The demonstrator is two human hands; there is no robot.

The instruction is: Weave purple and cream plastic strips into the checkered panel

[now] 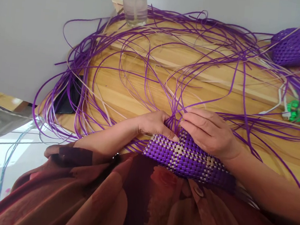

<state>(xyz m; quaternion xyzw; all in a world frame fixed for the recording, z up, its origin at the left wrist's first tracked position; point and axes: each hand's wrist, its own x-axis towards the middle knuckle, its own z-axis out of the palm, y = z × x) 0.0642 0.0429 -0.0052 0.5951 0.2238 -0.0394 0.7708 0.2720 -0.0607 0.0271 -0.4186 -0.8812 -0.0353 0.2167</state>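
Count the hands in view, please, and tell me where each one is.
2: the left hand grips the woven piece at its upper edge; the right hand is beside it, at the strands.

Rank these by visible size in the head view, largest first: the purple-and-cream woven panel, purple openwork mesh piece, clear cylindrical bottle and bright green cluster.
1. Purple-and-cream woven panel, partly hidden
2. Purple openwork mesh piece, cut by right edge
3. Clear cylindrical bottle, cut by top edge
4. Bright green cluster
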